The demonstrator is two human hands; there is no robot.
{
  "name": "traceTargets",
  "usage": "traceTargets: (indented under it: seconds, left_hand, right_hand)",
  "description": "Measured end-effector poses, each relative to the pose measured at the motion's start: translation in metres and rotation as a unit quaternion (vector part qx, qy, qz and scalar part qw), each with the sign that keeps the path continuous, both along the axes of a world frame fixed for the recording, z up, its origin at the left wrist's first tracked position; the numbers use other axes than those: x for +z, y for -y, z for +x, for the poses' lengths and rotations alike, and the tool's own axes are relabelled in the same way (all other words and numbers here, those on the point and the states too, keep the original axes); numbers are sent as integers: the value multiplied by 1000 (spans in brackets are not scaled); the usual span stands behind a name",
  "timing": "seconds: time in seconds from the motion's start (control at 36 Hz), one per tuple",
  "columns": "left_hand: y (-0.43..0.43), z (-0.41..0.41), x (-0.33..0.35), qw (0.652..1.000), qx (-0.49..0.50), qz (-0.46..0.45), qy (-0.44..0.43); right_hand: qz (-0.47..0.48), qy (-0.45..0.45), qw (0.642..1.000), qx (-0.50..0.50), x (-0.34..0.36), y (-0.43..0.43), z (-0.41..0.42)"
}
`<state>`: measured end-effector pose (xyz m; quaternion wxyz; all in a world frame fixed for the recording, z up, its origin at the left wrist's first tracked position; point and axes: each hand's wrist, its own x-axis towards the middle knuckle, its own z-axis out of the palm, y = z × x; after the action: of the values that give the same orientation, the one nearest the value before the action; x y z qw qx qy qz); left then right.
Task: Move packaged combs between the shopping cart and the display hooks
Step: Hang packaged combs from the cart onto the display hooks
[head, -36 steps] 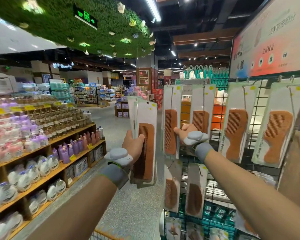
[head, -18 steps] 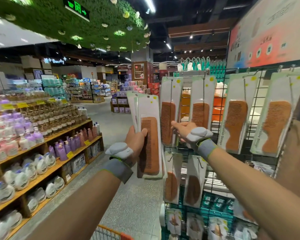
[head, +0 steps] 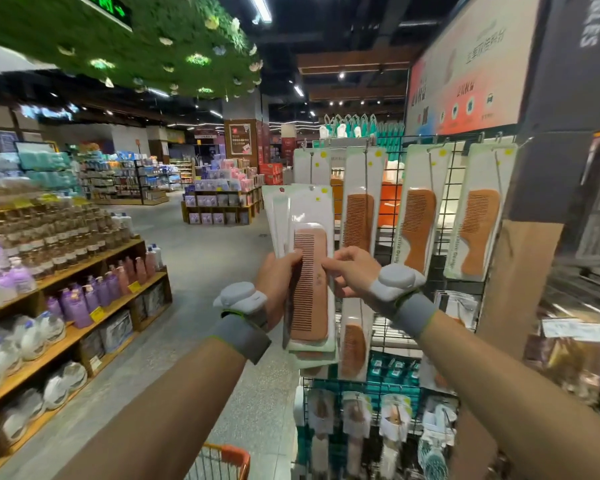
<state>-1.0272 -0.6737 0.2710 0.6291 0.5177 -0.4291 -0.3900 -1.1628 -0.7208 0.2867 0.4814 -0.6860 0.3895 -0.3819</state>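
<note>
My left hand [head: 277,282] grips a fanned stack of packaged combs [head: 310,271], white cards with brown wooden combs, held upright in front of the wire display rack [head: 444,216]. My right hand [head: 352,273] pinches the right edge of the front pack in that stack. More packaged combs hang on the display hooks: one [head: 361,216] just behind the stack, one [head: 420,220] further right, one [head: 478,220] at the far right, and a lower row [head: 354,341]. The orange shopping cart [head: 222,462] rim shows at the bottom edge.
Wooden shelves [head: 70,306] of bottles line the left side of the aisle. Small brushes and accessories [head: 378,420] hang low on the rack. A red poster [head: 471,64] sits above the rack, and a brown post [head: 520,306] stands right of it.
My right hand left the hanging combs on the rack and came left onto the front pack in my left hand's stack. The stack shifted right, in front of the rack.
</note>
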Motion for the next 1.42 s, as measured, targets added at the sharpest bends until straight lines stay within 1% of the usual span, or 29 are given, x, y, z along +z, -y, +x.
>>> traceTargets:
  seconds: [0.06, 0.11, 0.22, 0.36, 0.47, 0.56, 0.64, 0.72, 0.83, 1.03, 1.33, 1.42]
  left_hand:
    - [-4, -3, 2, 1000, -24, -6, -4]
    - [-6, -5, 1, 1000, -28, -3, -6]
    - [-14, -11, 0, 1000, 4, 16, -2]
    - [-12, -9, -2, 999, 45, 29, -5]
    - [-8, -6, 1, 997, 68, 42, 24]
    - [-4, -7, 2, 996, 68, 39, 47]
    - [-3, -14, 7, 995, 68, 37, 60]
    - [3, -21, 15, 995, 78, 22, 61]
    - [13, -25, 20, 993, 89, 14, 71]
    - [21, -24, 20, 989, 107, -1, 99]
    - [33, -8, 19, 983, 139, -4, 117]
    - [37, -6, 20, 984, 133, -8, 117]
  right_hand:
    - [-6, -3, 1000, -30, 2, -2, -5]
    - [-8, 4, 998, -60, 1, -2, -10]
    - [-6, 31, 996, -88, 1, -5, -18]
    - [-38, -3, 993, -114, 0, -3, -31]
    - [-68, -22, 989, -131, 8, -5, -46]
    - [-90, -14, 983, -158, 15, -3, -54]
    - [-115, -20, 981, -156, 24, -5, -61]
    - [-114, 12, 984, -134, 30, -4, -65]
    - [-128, 2, 984, -126, 37, 5, -66]
    - [-116, -13, 983, -144, 39, 25, -58]
    - [-86, -26, 984, -153, 28, 52, -52]
    - [-82, -31, 985, -151, 31, 62, -49]
